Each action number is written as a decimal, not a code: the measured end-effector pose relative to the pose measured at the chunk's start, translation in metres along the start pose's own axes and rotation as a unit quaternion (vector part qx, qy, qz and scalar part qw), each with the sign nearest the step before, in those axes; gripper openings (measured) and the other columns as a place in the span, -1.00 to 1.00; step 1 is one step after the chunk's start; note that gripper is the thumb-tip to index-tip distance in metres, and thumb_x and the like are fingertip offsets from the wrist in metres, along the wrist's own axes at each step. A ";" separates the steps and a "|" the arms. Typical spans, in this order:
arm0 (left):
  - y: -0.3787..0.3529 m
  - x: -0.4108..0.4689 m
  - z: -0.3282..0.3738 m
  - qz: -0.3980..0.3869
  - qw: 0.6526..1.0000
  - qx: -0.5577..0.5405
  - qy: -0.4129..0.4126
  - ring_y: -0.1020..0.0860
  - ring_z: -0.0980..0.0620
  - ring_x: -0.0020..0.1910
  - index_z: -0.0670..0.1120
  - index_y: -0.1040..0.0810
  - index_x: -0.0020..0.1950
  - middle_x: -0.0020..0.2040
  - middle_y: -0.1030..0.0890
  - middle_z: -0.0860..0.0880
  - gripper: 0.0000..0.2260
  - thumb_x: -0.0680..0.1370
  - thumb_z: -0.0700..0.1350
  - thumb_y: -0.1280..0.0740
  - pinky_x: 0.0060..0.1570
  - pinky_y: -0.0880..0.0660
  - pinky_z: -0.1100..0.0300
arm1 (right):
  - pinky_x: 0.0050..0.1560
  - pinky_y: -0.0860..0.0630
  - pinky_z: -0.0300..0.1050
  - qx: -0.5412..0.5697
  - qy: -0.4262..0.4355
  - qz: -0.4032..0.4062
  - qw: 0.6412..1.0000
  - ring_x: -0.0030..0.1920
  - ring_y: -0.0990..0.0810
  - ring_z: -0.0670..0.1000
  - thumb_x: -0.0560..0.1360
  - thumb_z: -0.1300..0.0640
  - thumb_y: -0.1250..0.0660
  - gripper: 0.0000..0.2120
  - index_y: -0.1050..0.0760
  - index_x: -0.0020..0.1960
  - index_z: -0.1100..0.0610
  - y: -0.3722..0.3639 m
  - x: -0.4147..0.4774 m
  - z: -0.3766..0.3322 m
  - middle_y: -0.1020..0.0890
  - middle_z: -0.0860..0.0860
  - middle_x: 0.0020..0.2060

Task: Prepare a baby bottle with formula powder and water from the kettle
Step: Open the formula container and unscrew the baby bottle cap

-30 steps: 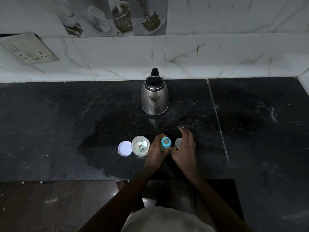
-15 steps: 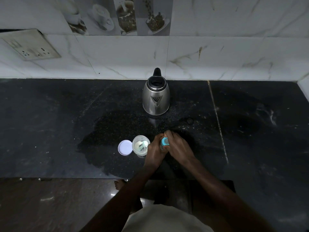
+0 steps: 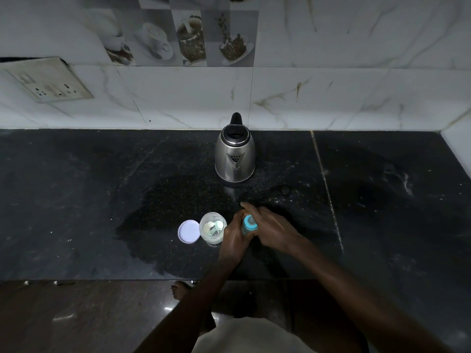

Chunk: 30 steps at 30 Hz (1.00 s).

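Note:
A baby bottle with a blue collar and teat [image 3: 249, 223] stands on the black counter [image 3: 102, 200], between my two hands. My left hand [image 3: 233, 236] grips the bottle's body from the left. My right hand [image 3: 271, 226] wraps the bottle's top from the right, fingers curled round the collar. Just left of the bottle is an open clear jar of white formula powder [image 3: 212, 228] with a scoop inside. Its white lid [image 3: 189, 231] lies flat beside it. A steel kettle [image 3: 235, 155] with a black handle stands at the back, spout facing me.
A marble-tiled wall rises behind the counter, with a socket plate [image 3: 48, 81] at the upper left. The counter's front edge [image 3: 102, 279] runs below my hands, with dark floor and my bare foot [image 3: 179, 289] beneath. A pale seam [image 3: 325, 179] crosses the counter right of the kettle.
My right hand moved from the counter right of the bottle onto the bottle's top and now wraps it. A small clear cap seen beside the bottle a second ago is out of sight.

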<state>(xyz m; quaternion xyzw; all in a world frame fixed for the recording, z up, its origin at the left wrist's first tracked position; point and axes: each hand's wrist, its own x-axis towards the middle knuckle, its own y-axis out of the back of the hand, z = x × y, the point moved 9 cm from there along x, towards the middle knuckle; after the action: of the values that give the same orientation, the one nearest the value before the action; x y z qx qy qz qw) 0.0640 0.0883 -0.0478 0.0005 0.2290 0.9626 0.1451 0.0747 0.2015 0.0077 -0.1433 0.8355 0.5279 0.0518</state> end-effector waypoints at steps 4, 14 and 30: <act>-0.002 0.003 0.000 -0.002 0.998 0.064 -0.029 -0.64 -0.08 0.21 -0.20 -0.48 0.47 0.31 -0.64 -0.15 -0.51 0.55 -0.26 -0.47 0.15 -0.34 0.50 | 0.06 -0.62 0.03 -0.069 -0.062 0.098 0.991 0.19 -0.56 0.10 0.46 -0.05 -0.41 -0.34 -0.37 0.49 0.14 -0.008 0.002 -0.012 -0.57 0.09 0.24; 0.001 0.004 -0.002 -0.009 1.000 0.026 -0.006 -0.64 0.07 0.08 -0.19 -0.48 0.43 0.19 -0.68 -0.10 -0.50 0.53 -0.15 -0.53 -0.05 -0.35 0.60 | 0.23 -0.55 0.00 0.058 -0.008 0.031 0.998 0.30 -0.51 0.07 0.46 0.33 -0.40 -0.31 -0.29 0.52 0.04 -0.001 0.004 -0.021 -0.57 0.06 0.30; -0.001 0.005 -0.001 -0.008 0.998 0.044 -0.038 -0.65 0.00 0.20 -0.18 -0.48 0.47 0.31 -0.65 -0.11 -0.51 0.55 -0.22 -0.48 0.15 -0.37 0.56 | 0.28 -0.53 0.00 0.020 -0.133 0.117 0.984 0.37 -0.48 0.13 0.46 0.01 -0.49 -0.21 -0.22 0.59 0.13 -0.001 0.001 -0.005 -0.46 0.10 0.40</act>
<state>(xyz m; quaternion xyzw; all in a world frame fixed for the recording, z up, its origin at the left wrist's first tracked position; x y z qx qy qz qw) 0.0595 0.0902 -0.0500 0.0413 0.2654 0.9496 0.1616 0.0748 0.1967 0.0085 0.0286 0.8427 0.5276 0.1033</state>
